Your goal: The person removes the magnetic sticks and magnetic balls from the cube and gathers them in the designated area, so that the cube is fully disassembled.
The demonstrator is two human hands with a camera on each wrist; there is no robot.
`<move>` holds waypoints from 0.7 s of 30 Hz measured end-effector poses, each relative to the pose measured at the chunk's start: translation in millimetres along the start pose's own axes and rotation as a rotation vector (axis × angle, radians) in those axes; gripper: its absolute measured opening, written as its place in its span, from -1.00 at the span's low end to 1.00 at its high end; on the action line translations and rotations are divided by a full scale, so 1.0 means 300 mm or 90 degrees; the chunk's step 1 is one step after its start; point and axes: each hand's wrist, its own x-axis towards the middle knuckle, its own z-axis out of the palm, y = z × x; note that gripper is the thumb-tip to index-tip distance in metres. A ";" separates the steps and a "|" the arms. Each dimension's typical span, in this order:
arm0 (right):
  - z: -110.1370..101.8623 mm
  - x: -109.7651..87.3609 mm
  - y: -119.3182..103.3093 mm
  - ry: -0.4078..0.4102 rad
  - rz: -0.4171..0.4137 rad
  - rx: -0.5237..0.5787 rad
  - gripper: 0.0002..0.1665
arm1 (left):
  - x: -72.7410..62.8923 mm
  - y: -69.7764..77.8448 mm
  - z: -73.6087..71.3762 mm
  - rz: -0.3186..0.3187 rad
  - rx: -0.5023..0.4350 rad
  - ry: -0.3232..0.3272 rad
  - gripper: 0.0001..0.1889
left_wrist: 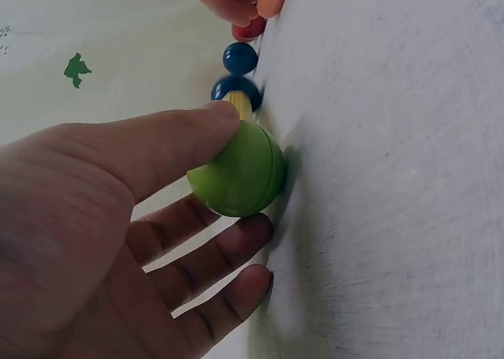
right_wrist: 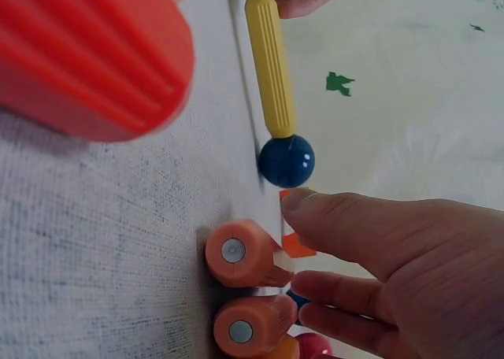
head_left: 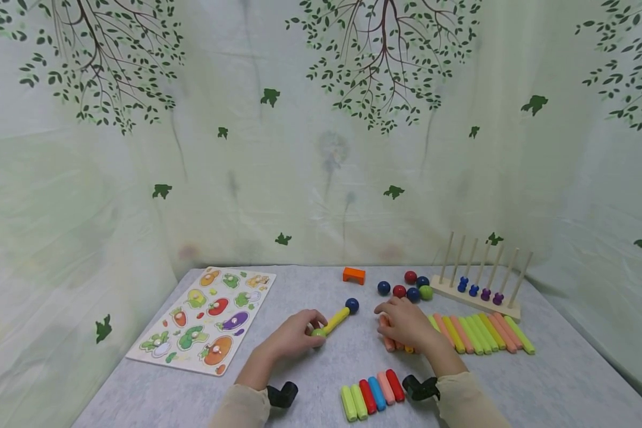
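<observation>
My left hand (head_left: 295,334) holds a green ball (left_wrist: 236,174), thumb on one side and fingers round the other. A yellow ridged stick (right_wrist: 270,68) runs from that ball to a dark blue ball (right_wrist: 287,160) at its far end. All three lie in line, low over the table. My right hand (head_left: 406,321) is over a small group of sticks, its thumb apart from the fingers. In the right wrist view, its fingertips are right at an orange stick (right_wrist: 236,253) with a round metal end. A second orange stick (right_wrist: 246,327) lies beside it.
A row of yellow, green and orange sticks (head_left: 481,334) lies at right, with short coloured sticks (head_left: 373,394) in front. Loose balls (head_left: 384,288), an orange block (head_left: 353,276) and a pegged wooden stand (head_left: 476,300) are behind. A vegetable puzzle board (head_left: 230,306) lies left.
</observation>
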 end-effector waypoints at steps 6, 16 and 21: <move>-0.007 -0.003 -0.015 -0.010 -0.015 0.015 -0.51 | -0.009 -0.013 -0.015 0.035 0.006 -0.010 -0.73; -0.014 -0.008 -0.039 -0.035 -0.019 0.044 -0.39 | -0.014 -0.018 -0.027 0.061 0.003 -0.042 -0.68; -0.003 -0.007 -0.037 -0.049 -0.030 0.057 -0.41 | -0.015 -0.014 -0.028 0.072 0.003 -0.057 -0.66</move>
